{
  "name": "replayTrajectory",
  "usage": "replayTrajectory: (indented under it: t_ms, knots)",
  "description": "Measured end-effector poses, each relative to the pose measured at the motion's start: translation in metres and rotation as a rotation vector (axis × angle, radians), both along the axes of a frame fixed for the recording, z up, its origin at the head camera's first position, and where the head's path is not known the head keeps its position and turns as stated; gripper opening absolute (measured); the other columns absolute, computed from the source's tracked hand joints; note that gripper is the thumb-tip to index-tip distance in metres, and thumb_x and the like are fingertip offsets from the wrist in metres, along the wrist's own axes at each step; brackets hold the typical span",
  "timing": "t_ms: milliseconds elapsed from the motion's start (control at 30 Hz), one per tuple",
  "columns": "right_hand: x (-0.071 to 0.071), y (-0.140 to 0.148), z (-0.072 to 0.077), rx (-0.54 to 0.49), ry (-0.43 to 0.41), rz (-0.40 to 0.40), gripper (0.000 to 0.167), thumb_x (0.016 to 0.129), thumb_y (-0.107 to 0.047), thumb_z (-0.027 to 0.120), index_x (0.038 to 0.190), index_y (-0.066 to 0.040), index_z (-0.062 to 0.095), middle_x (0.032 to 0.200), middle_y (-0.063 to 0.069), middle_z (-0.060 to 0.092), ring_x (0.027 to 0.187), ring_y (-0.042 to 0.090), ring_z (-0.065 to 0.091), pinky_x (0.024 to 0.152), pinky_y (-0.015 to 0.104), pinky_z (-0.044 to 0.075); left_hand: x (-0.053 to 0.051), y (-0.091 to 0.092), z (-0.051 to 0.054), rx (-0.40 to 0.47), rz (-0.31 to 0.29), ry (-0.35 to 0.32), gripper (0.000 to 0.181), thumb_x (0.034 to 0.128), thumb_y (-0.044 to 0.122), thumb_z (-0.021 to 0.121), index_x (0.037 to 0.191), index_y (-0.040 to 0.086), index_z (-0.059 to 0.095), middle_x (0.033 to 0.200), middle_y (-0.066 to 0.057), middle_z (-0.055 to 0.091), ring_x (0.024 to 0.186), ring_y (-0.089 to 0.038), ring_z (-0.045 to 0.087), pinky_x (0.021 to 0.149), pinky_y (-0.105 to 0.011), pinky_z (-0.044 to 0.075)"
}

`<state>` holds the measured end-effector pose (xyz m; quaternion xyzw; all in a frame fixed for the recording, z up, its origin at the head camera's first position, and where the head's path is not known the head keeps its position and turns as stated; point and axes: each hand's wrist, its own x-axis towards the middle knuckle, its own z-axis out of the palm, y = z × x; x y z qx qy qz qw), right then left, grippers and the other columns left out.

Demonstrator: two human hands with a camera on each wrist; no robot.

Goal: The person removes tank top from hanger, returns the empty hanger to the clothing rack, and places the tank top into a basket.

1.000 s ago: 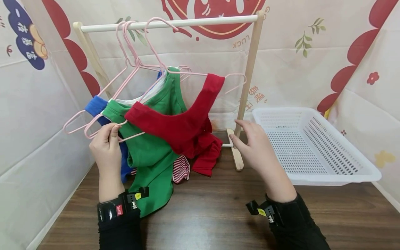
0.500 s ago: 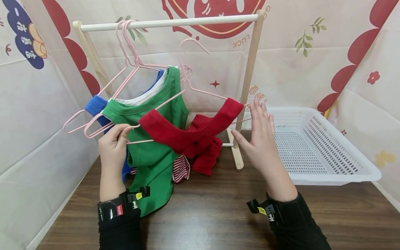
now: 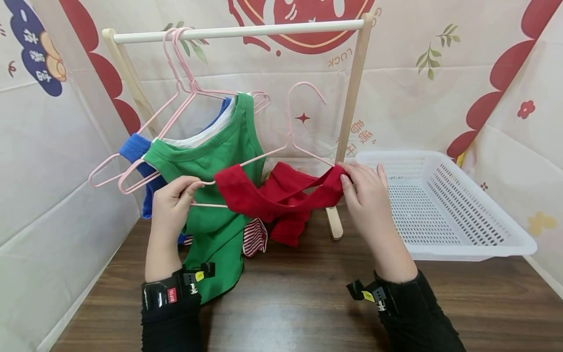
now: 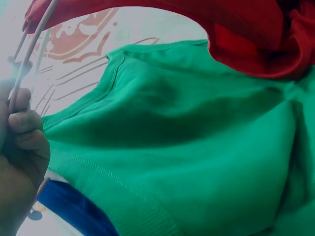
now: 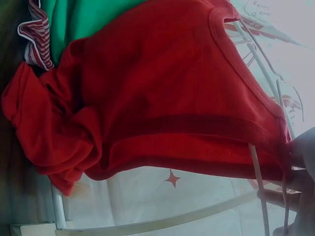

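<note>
A red garment [image 3: 281, 195] hangs on a pink hanger [image 3: 303, 146] whose hook is free of the rail, in front of the rack. My left hand [image 3: 173, 210] pinches the hanger's left end; in the left wrist view the fingers of that hand [image 4: 22, 142] curl round the pink wire. My right hand [image 3: 367, 205] pinches the red garment's right strap between thumb and fingers, by the hanger's right end; the right wrist view shows that strap [image 5: 275, 147] at the fingertips. Behind the left hand, a green garment [image 3: 211, 166] hangs on the rack.
The rack's white rail [image 3: 264, 32] runs across the back, with pink hangers at its left bearing blue, white and green garments. A white perforated basket [image 3: 479, 252] stands at the right. A striped red and white cloth [image 3: 255, 238] lies beside the green garment.
The hanger's hook has come off the rail, and the hanger has moved down and right with my left hand. My right hand has gone from open beside the rack post to gripping the red strap.
</note>
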<state>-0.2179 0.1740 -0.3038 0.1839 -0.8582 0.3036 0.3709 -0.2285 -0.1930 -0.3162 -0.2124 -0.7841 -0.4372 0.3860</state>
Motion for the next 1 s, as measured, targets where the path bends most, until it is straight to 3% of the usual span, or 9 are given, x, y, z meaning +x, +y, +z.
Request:
replayTrajectory:
  t_ms: [200, 433, 567, 633, 733, 833, 1000]
  knots:
    - [-0.001, -0.005, -0.002, 0.001, 0.030, 0.020, 0.024, 0.097, -0.008, 0.056, 0.118, -0.001, 0.066, 0.112, 0.017, 0.067, 0.113, 0.035, 0.055, 0.111, 0.060, 0.014, -0.003, 0.012, 0.000, -0.079, -0.054, 0.011, 0.009, 0.0920, 0.002, 0.064, 0.089, 0.004, 0.072, 0.064, -0.007, 0.055, 0.057, -0.007, 0.048, 0.055, -0.015, 0.042]
    - [-0.001, -0.008, -0.003, -0.001, 0.059, 0.021, 0.023, 0.096, -0.007, 0.058, 0.115, 0.001, 0.067, 0.108, 0.018, 0.068, 0.107, 0.034, 0.057, 0.113, 0.056, 0.017, -0.005, 0.022, 0.000, -0.149, -0.075, 0.003, 0.006, 0.0902, 0.004, 0.066, 0.088, 0.005, 0.072, 0.066, 0.002, 0.055, 0.055, -0.010, 0.046, 0.052, -0.017, 0.040]
    - [0.002, -0.008, -0.002, -0.016, 0.091, 0.034, 0.020, 0.094, -0.005, 0.062, 0.111, 0.002, 0.068, 0.103, 0.017, 0.070, 0.102, 0.033, 0.059, 0.111, 0.053, 0.024, -0.001, 0.024, 0.002, -0.186, -0.095, -0.051, 0.006, 0.0916, 0.006, 0.066, 0.090, 0.007, 0.072, 0.067, 0.001, 0.056, 0.056, -0.011, 0.047, 0.053, -0.019, 0.042]
    - [0.004, -0.009, -0.001, -0.045, 0.085, 0.050, 0.018, 0.093, -0.004, 0.063, 0.109, 0.002, 0.069, 0.101, 0.016, 0.070, 0.097, 0.031, 0.060, 0.105, 0.048, 0.034, 0.001, 0.024, 0.004, -0.212, -0.108, -0.073, 0.007, 0.0924, 0.007, 0.065, 0.091, 0.008, 0.072, 0.068, 0.002, 0.056, 0.057, -0.011, 0.049, 0.054, -0.021, 0.043]
    - [0.006, -0.011, 0.000, -0.140, 0.026, 0.089, 0.016, 0.093, -0.002, 0.064, 0.107, 0.003, 0.069, 0.100, 0.013, 0.069, 0.091, 0.024, 0.061, 0.092, 0.029, 0.046, 0.003, 0.024, 0.008, -0.261, -0.100, -0.127, 0.010, 0.0944, 0.012, 0.064, 0.096, 0.010, 0.074, 0.073, 0.001, 0.062, 0.064, -0.010, 0.055, 0.059, -0.025, 0.047]
    - [0.009, -0.012, 0.001, -0.244, -0.040, 0.114, 0.015, 0.093, -0.001, 0.063, 0.107, 0.001, 0.069, 0.101, 0.010, 0.068, 0.087, 0.018, 0.058, 0.075, 0.016, 0.047, 0.006, 0.024, 0.012, -0.333, -0.068, -0.204, 0.017, 0.0972, 0.021, 0.062, 0.105, 0.013, 0.074, 0.090, 0.001, 0.070, 0.084, -0.013, 0.063, 0.075, -0.035, 0.052]
    - [0.013, -0.012, 0.003, -0.291, -0.072, 0.078, 0.018, 0.094, -0.003, 0.062, 0.110, -0.002, 0.069, 0.101, 0.007, 0.068, 0.086, 0.015, 0.056, 0.073, 0.015, 0.046, 0.008, 0.031, 0.016, -0.457, -0.081, -0.344, 0.034, 0.1008, 0.035, 0.053, 0.129, 0.018, 0.063, 0.119, -0.001, 0.066, 0.110, -0.020, 0.059, 0.094, -0.048, 0.046]
